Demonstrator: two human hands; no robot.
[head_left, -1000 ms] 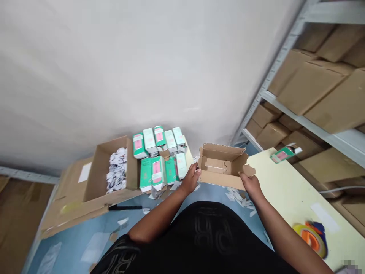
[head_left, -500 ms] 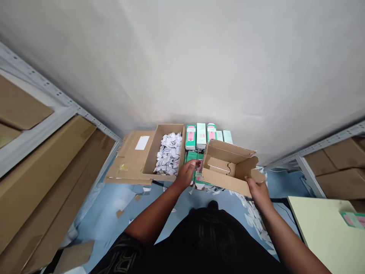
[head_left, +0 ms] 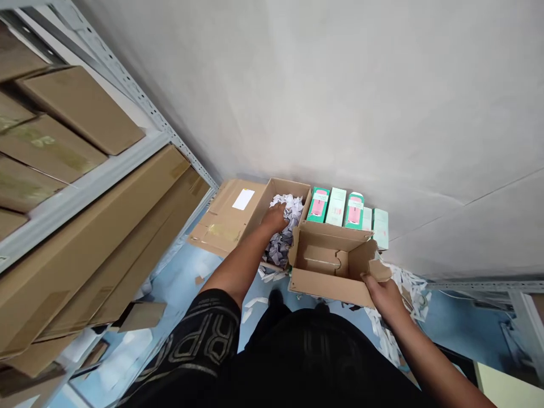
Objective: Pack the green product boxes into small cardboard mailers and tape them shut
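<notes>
My left hand (head_left: 275, 219) reaches into an open cardboard box (head_left: 262, 205) of crumpled white paper (head_left: 280, 243). Its fingers curl down into the paper, and their tips are hidden. My right hand (head_left: 381, 292) is closed on the near right corner of a smaller open cardboard box (head_left: 331, 285), held slightly tilted with its opening toward me. A folded cardboard flap shows inside that box. Just behind it stand several green, pink and white product boxes (head_left: 318, 205), partly covered by the held box.
Shelving on the left (head_left: 123, 161) carries several large cartons (head_left: 80, 107). A grey wall (head_left: 323, 96) rises behind the boxes. Paper strips (head_left: 408, 283) lie on the blue floor (head_left: 199, 271). A pale tabletop edge (head_left: 505, 388) shows at lower right.
My left hand has moved from beside the product boxes into the box of crumpled paper. The held box now sits closer to the paper box. The view has turned left.
</notes>
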